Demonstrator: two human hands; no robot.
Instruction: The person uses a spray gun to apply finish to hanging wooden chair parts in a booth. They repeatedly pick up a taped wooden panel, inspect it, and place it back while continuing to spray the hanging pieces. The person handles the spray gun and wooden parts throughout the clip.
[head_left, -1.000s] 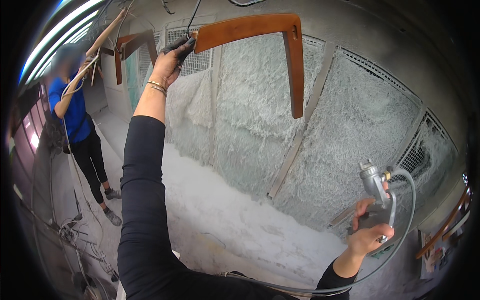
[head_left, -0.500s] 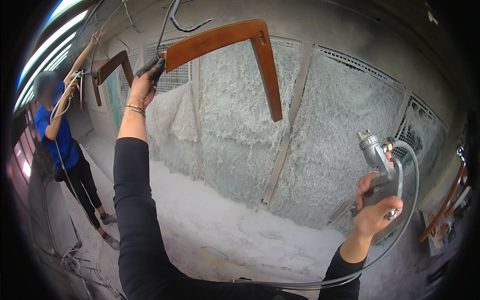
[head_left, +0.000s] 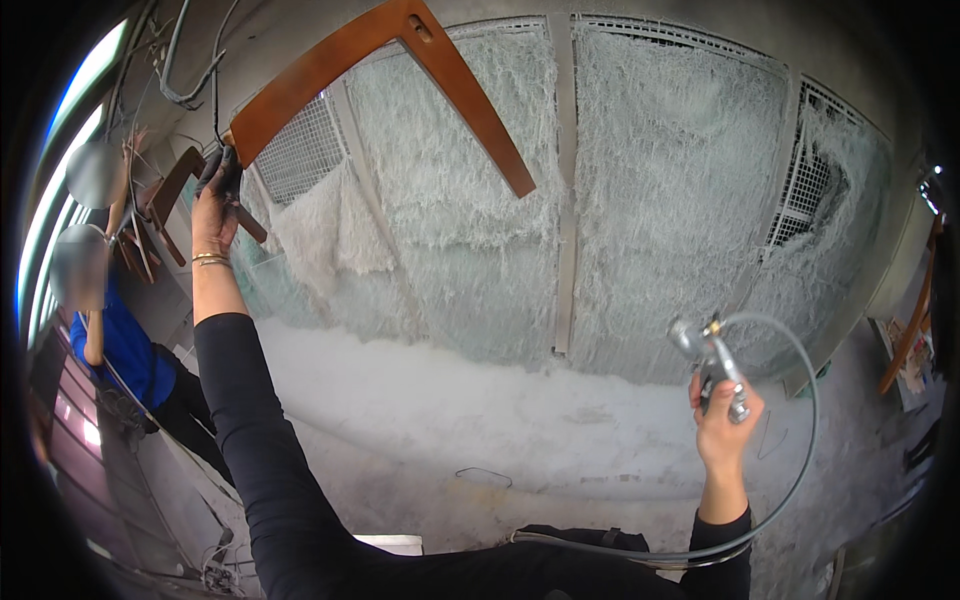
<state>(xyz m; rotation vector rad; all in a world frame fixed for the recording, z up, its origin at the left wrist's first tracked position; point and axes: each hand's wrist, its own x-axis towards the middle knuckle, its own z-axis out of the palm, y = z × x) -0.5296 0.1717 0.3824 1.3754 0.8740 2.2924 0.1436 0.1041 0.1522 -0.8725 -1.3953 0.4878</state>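
at the left edge of the frame, a person in a blue top (head_left: 130, 345) is seen near a second wooden piece (head_left: 173, 188), so the gun is best pointed away from that side. in the upper left, one end of an l-shaped brown wooden part (head_left: 350, 50) is gripped by the left hand (head_left: 218, 188), its darkened fingers closed on the wood just beside a hanging wire (head_left: 214, 95); how the wire is joined to the wood cannot be told. the step in hand is judged to be the steadying of this part by its end. a firm but small grip is called for, with the broad face and the leg, slanting down toward the upper middle, left untouched so that the surface is not smudged. across the upper middle and right, fibre-covered panels (head_left: 660, 200) are seen beyond the part; the free leg is best turned without brushing them. at the right, a metal spray gun (head_left: 718, 370) is held by the right hand (head_left: 728, 430), fingers wrapped around its handle, well apart from the wood. whether the trigger is pressed cannot be told. the hose (head_left: 815, 400), looped at the lower right, is best given slack, as the aim could be spoiled by a snag.
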